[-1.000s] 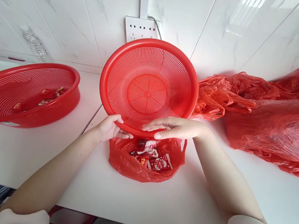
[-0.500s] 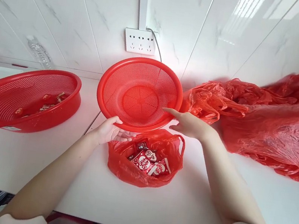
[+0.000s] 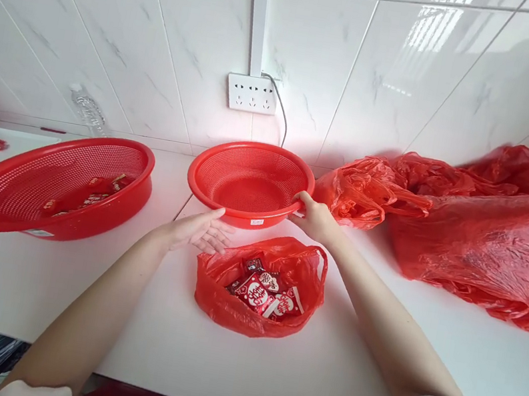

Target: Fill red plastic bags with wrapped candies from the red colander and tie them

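A round red plastic colander [image 3: 222, 208] rests on the white table near the wall, with nothing visible in it. My right hand [image 3: 316, 220] grips its rim at the right, thumb on top and fingers underneath. Beside the front left of the rim, my left hand [image 3: 201, 231] is open, palm up with fingers spread; whether its thumb touches the rim I cannot tell. Directly in front of the colander stands an open red plastic bag [image 3: 244, 321]. Inside the bag lie several small packets [image 3: 259, 293] in red, white and dark wrappers.
On the left, a larger red colander [image 3: 104, 215] leans at a tilt, holding several red packets [image 3: 95, 197]. Behind it are a clear plastic bottle [image 3: 89, 111] and a white tray [image 3: 21, 135]. Crumpled red plastic bags [image 3: 480, 241] spread along the right. A power socket [image 3: 252, 94] is on the tiled wall.
The middle colander has gone from tilted toward me to level on the table. My right hand has closed on its rim, and my left hand has let go of the front rim. The view has tipped upward.
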Tool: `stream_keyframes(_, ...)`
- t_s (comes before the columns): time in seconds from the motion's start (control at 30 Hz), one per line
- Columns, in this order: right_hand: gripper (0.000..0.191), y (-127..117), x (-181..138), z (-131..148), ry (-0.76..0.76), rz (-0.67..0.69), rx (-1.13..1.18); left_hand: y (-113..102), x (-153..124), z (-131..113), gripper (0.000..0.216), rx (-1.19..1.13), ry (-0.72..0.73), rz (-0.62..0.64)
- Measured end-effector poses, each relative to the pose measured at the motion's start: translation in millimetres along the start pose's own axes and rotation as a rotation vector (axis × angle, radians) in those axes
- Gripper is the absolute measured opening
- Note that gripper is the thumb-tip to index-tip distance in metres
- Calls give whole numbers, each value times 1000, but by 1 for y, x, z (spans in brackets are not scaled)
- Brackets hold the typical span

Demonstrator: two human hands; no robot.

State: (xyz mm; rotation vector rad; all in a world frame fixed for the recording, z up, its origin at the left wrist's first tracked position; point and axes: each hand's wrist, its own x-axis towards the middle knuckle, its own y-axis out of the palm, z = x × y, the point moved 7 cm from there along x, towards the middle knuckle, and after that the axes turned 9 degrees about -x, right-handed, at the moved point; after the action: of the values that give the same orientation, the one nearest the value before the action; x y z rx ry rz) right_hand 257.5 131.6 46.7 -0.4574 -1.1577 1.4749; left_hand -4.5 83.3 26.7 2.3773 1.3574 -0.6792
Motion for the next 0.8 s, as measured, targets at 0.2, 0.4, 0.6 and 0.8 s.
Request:
stream_keyframes(0.2, 28, -2, 0, 0, 11, -52, 51, -57, -76, -59, 20, 656, 460, -830)
stream_keyframes(0.4, 30, -41, -6, 15, -2, -187, 157, -107, -104, -41, 20, 946, 544, -1551)
stream_keyframes(0.6, 32, -91, -21, 38, -92, -336, 288, -125, -88, -21, 24, 1144, 557, -1510)
stream_keyframes(0.8, 27, -124, -33, 35, -81, -575, 321, -85, -70, -28, 38, 1341, 476, -1346)
